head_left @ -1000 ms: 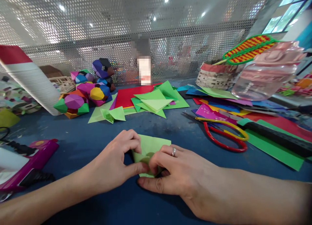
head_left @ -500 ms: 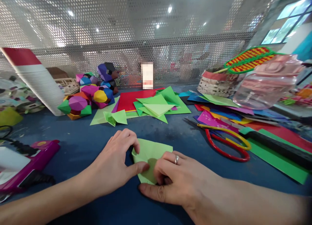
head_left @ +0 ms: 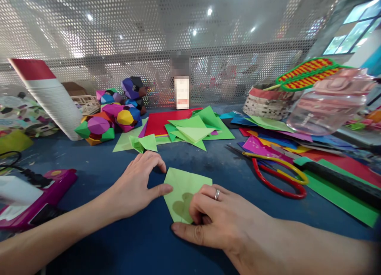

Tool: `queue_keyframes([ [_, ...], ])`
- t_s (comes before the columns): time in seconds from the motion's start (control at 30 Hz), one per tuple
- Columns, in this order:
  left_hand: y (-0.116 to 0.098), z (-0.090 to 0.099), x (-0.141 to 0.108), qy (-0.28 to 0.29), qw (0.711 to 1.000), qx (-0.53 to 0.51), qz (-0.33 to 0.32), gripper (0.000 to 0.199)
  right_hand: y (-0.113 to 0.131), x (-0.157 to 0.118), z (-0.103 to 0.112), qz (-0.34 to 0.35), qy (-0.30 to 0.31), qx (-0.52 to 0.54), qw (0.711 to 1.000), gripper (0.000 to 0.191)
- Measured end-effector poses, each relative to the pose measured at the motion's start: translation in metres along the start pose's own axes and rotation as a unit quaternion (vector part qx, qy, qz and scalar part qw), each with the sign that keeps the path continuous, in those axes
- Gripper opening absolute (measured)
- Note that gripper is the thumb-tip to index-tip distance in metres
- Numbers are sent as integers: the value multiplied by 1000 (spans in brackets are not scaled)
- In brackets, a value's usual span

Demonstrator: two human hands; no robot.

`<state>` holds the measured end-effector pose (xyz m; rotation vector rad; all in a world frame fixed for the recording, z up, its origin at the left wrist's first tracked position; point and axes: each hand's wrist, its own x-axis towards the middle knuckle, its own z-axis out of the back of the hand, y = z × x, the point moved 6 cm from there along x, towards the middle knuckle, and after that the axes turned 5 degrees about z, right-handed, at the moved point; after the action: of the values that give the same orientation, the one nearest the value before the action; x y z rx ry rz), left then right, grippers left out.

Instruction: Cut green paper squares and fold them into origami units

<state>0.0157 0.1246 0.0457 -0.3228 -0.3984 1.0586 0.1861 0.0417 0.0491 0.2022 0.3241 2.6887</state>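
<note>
A light green paper piece [head_left: 183,187] with folded edges lies on the blue table in front of me. My right hand [head_left: 214,219], with a ring on one finger, has its curled fingers and thumb on the paper's lower right part. At the paper's left side is my left hand [head_left: 143,185], its thumb and fingers apart; the thumb tip reaches the left edge. Beyond it sit a small folded green piece [head_left: 143,143] and a pile of green folded papers [head_left: 193,130].
Scissors [head_left: 276,172] and a black-handled knife [head_left: 336,177] lie at the right, near coloured sheets and a pink bottle [head_left: 327,104]. On the left are a purple power strip [head_left: 56,191], stacked cups [head_left: 55,104] and paper balls [head_left: 99,126].
My left hand has lifted its thumb off the paper's middle and drawn back left, its fingers coming off the upper left corner. My right hand stays on the paper. The view has shifted slightly.
</note>
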Motion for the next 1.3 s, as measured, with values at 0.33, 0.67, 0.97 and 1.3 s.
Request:
queue_keyframes([
  [0.33,-3,0,-3,2,1000,18,-16,17,5,0,1,25,-12,-8,1000,47],
  [0.67,-5,0,-10,-31,999,33,-27,11,10,-7,9,105,-117,25,987,38],
  [0.97,-48,15,-41,-131,974,-14,-182,17,-55,-17,22,-219,-226,25,949,38],
  [1.3,-57,-6,-59,-27,972,-9,-235,22,-54,-9,16,-242,-189,183,934,26],
])
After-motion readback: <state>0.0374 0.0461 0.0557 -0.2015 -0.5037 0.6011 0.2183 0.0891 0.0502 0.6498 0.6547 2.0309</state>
